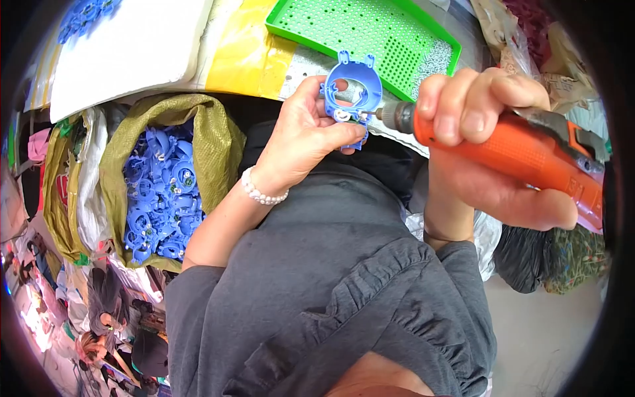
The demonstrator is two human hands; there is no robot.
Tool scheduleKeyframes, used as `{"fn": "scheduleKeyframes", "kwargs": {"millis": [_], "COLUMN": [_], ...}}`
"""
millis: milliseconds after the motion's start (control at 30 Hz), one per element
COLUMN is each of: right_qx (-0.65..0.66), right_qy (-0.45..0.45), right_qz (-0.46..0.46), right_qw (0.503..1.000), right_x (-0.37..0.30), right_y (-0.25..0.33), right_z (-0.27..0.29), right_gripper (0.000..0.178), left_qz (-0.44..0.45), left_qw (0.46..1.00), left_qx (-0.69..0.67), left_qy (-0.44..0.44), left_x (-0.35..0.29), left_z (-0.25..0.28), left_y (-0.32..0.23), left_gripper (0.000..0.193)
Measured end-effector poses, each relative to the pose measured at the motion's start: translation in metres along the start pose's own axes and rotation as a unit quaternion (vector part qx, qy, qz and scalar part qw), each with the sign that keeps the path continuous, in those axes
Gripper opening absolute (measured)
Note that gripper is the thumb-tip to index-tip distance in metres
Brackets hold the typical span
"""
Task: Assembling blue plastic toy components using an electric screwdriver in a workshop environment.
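One blue shell is held up in front of the counter, between the two hands. Its big ring faces up, and near its lower edge sits one small white piece. The left hand pinches it, thumb in front and fingers behind. The right hand has its fingers wrapped around one orange driver, whose bit points left at the shell, right beside the white piece.

The step in hand looks like driving a screw into the shell; whether the bit is seated or turning cannot be told. The next move calls for a firm left pinch, the bit lined up straight with the hole, and a steady push without slipping off onto the left thumb.

As for counts: two hands, one shell held, one driver, one green tray on the counter. Small metal pieces, probably screws, lie at the tray's right end, far too many to count. One open olive sack at the left holds dozens of blue parts, overlapping too much for an exact number. One more blue pile lies at the upper left, also uncountable.
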State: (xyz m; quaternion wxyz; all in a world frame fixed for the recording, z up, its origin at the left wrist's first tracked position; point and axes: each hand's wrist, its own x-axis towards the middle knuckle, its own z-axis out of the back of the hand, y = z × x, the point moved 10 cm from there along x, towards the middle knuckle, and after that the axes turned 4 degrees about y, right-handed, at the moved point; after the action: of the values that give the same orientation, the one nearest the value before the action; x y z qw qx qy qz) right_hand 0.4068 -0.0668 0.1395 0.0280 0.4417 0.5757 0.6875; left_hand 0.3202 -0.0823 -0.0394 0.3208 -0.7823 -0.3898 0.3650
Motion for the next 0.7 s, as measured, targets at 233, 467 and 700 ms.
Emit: {"fn": "scheduleKeyframes", "kwargs": {"millis": [233, 467, 700], "right_qx": [0.051, 0.073, 0.052], "right_qy": [-0.103, -0.106, -0.091], "right_qz": [-0.038, 0.015, 0.033], "right_qw": [0.993, 0.992, 0.994], "right_x": [-0.013, -0.020, -0.023], "right_y": [-0.018, -0.036, -0.031], "right_z": [0.003, 0.003, -0.002], "right_gripper": [0.093, 0.093, 0.088], "left_qz": [-0.001, -0.006, -0.049], "left_qw": [1.000, 1.000, 0.998], "left_qx": [0.011, 0.013, 0.014], "left_qy": [0.008, 0.005, -0.048], "left_x": [-0.002, -0.004, -0.001], "left_z": [-0.004, -0.005, -0.006], "left_y": [-0.002, -0.001, 0.000], "left_gripper": [0.044, 0.040, 0.038]}}
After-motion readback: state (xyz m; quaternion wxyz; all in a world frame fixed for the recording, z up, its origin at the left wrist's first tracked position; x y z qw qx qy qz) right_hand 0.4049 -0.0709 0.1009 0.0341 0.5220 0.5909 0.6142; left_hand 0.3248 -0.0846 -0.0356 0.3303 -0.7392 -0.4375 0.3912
